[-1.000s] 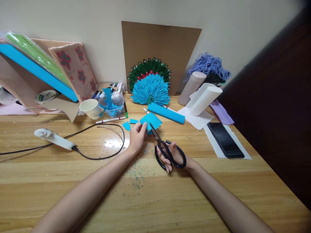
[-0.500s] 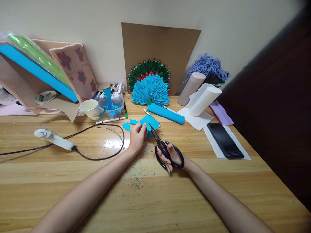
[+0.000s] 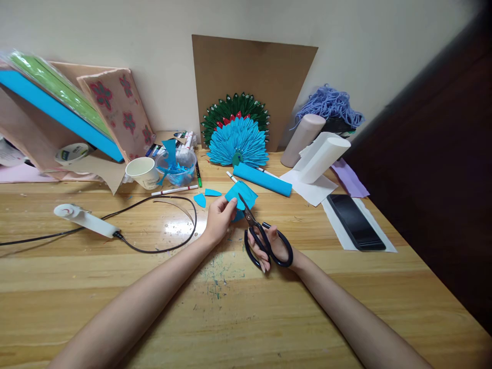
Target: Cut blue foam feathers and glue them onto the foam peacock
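Note:
Between thumb and fingers, my left hand (image 3: 220,219) pinches a piece of blue crepe paper (image 3: 248,195). My right hand (image 3: 273,247) has its fingers through the black handles of a pair of scissors (image 3: 250,221), whose blades are parted at the paper. Two cut blue paper pieces (image 3: 200,199) lie on the table left of the paper. Behind it rests a roll of blue crepe paper (image 3: 262,179). A peacock-like craft with blue, red and green paper feathers (image 3: 239,141) is on a brown board (image 3: 253,66) leaning on the wall.
To the left stand a paper cup (image 3: 143,171) and a clear tub (image 3: 180,169) of blue scraps. A white device (image 3: 84,219) with a black cable lies nearer. On the right are a phone (image 3: 356,223), a white paper roll (image 3: 326,159) and purple yarn (image 3: 330,106).
The blue paper and my left hand have shifted slightly right, and the paper is turned a little. The scissors' blades sit against a different part of the paper.

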Demonstrator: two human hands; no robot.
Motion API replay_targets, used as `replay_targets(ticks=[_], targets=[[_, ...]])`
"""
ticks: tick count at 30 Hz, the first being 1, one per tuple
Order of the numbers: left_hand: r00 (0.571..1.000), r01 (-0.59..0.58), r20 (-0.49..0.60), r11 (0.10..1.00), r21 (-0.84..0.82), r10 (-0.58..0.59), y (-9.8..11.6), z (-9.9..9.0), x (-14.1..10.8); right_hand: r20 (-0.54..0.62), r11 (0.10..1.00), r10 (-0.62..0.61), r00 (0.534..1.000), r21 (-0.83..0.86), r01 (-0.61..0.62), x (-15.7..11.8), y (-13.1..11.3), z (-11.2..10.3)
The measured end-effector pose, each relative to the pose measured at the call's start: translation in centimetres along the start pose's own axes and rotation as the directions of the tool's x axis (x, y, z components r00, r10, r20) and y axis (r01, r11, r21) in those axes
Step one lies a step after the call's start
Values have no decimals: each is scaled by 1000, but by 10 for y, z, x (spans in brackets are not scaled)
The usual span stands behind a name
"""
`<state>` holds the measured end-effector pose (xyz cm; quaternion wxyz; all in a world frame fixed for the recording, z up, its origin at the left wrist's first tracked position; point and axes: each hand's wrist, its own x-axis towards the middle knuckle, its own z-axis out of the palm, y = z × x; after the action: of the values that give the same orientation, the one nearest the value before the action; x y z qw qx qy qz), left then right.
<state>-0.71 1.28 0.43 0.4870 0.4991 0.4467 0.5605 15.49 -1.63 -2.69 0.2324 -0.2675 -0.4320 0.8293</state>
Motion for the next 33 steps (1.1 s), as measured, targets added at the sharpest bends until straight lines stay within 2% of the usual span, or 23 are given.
replay_targets(ticks=[5,14,25,33], targets=[[1000,17,-24,998,-55,-18,-1,0,1,86,998,-17,996,65,11,4,7,-7],[998,18,-53,997,-69,-22,0,-1,3,-27,998,-55,998,-12,55,-3,0,4],[1000,5,4,1000,11,-5,-1,-2,1,82,995,-38,996,99,30,2,1,0],[998,22,-63,999,25,-21,2,-3,3,-41,997,-77,996,7,78,-1,3,4]])
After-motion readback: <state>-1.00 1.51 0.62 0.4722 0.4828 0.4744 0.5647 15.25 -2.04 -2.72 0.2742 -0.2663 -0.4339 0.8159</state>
